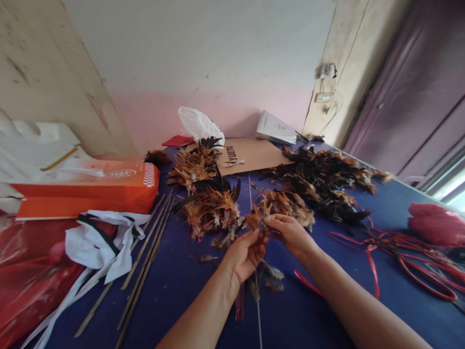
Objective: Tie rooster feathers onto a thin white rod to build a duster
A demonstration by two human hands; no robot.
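My left hand (246, 255) and my right hand (288, 234) meet above the blue table, fingertips close together. Between them are brown feathers (255, 218), pinched by both hands. Just behind lies a pile of brown feathers (286, 206). To the left sits a heap of feather bunches (212, 206) with red ties near their bases. Under my hands a few loose grey feathers (273, 277) rest on the table, beside a dark red strip (240, 303).
Thin sticks (145, 266) and white cloth strips (96, 242) lie left, beside an orange bag (87, 191). A cardboard sheet (254, 152) and a white box (276, 128) stand toward the wall. Dark feathers (323, 177), red ribbon (410, 257) and a red bundle (436, 224) occupy the right.
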